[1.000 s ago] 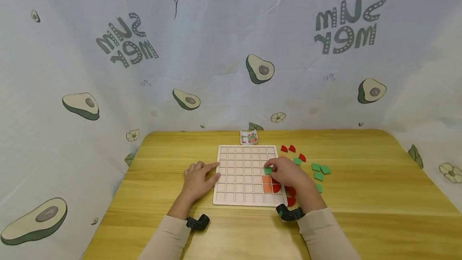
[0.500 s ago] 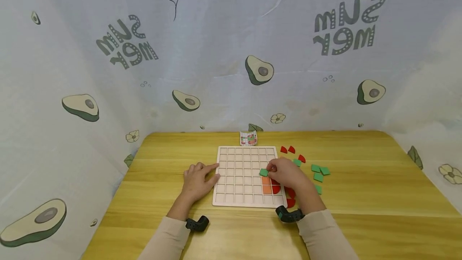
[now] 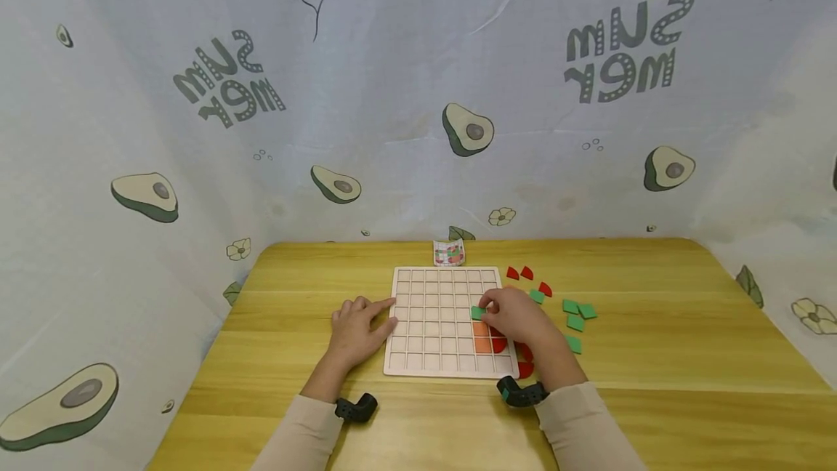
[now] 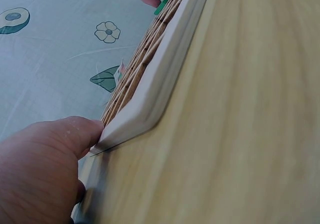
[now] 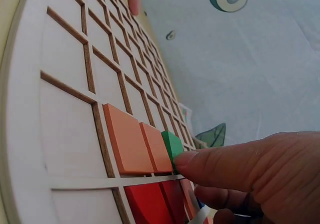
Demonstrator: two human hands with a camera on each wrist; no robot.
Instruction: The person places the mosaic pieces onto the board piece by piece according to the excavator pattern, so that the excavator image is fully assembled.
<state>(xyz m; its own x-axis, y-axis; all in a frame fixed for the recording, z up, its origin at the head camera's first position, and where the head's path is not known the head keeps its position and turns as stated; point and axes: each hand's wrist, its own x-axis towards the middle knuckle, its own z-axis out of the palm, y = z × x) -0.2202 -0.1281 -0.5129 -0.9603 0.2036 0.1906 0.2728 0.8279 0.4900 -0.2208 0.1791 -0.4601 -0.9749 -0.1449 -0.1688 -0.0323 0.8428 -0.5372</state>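
A pale wooden grid board (image 3: 434,373) lies on the table between both hands. My left hand (image 3: 356,329) touches its left edge, thumb and index finger spread apart. With thumb and fingertips, my right hand (image 3: 519,317) pinches a green square tile (image 3: 478,313) at a cell on the board's right side. The thumb presses against that green tile in the right wrist view, while the other fingers are partly hidden behind the grid. Two orange square tiles (image 5: 127,141) sit in cells beside it. Red rounded pieces (image 5: 147,204) fill cells of the neighbouring column, partly covered by the right hand.
Loose green square tiles (image 3: 575,323) lie right of the board. Several red quarter-circle pieces (image 3: 546,289) lie along its right edge, some near the right wrist. A small patterned card (image 3: 448,253) stands behind the board. A printed cloth (image 3: 392,93) hangs beyond the table.
My right hand's fingers shifted slightly on the green tile; the tile moved left out of its earlier spot, then settled squarer in the column above the orange tiles. The left hand stayed put.
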